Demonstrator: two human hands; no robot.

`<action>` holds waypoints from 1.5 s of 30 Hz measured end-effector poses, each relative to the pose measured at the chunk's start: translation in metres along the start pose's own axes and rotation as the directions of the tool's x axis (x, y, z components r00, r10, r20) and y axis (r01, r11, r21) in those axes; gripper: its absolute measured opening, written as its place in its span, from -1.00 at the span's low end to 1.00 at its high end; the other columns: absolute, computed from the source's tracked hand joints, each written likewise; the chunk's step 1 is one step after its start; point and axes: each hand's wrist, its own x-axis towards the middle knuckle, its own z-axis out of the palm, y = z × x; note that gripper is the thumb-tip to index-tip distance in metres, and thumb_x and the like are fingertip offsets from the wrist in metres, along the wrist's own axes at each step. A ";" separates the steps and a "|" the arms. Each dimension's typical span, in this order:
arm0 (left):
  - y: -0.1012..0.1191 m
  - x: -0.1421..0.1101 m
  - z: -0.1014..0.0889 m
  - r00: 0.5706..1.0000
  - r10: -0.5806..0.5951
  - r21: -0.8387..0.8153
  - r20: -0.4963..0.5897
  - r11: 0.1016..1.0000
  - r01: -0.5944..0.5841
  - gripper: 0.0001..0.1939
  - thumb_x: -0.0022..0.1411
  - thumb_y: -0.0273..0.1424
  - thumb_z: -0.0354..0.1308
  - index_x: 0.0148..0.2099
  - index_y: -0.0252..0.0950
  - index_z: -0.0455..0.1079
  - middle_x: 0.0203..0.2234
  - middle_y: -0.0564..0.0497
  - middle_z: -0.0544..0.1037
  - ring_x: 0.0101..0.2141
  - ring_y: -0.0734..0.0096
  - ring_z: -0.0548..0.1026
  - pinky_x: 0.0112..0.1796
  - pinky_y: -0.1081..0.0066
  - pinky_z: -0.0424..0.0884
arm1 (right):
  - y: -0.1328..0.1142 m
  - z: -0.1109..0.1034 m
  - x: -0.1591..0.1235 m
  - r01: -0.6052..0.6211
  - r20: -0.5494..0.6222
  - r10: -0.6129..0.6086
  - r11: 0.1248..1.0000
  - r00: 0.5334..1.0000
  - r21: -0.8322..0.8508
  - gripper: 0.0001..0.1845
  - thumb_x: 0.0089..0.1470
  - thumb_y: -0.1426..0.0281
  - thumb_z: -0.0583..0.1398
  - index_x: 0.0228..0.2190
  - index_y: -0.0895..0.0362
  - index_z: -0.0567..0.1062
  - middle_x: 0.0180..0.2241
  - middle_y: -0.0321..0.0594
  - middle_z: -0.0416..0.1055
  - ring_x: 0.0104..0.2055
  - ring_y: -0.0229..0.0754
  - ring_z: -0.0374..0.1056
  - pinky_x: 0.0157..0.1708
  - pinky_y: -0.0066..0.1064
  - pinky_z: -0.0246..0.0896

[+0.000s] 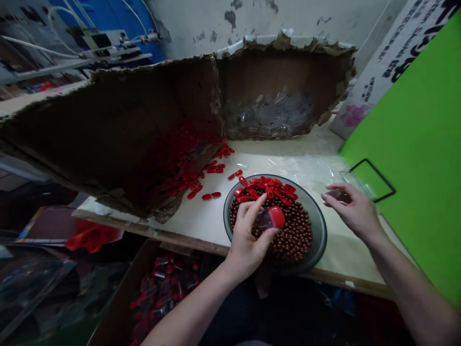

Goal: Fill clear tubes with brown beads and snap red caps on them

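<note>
My left hand is closed on a small transparent bottle with a red cap, tilted over the bowl. My right hand, right of the bowl, pinches a small transparent container; its contents are hard to make out. Between and below the hands stands a round grey bowl. Shiny brown balls fill much of it. Loose red caps lie heaped on the balls at the bowl's far side.
A torn cardboard box holds many red caps at left. Its right section holds transparent containers. More caps lie scattered on the table. Below, a carton holds red-capped bottles. A green panel borders the right.
</note>
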 end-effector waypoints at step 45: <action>-0.014 0.009 0.003 0.971 -0.196 -0.350 0.137 0.907 0.232 -0.57 0.09 -0.53 0.17 0.05 -0.31 0.36 -0.23 -0.07 0.52 -0.21 0.41 0.50 -0.12 0.40 0.41 | -0.119 0.032 -0.030 -0.262 0.563 -0.086 0.820 0.822 0.508 -0.58 -0.11 0.22 0.32 -0.19 0.15 0.54 -0.25 -0.16 0.55 -0.23 -0.13 0.44 -0.19 -0.28 0.35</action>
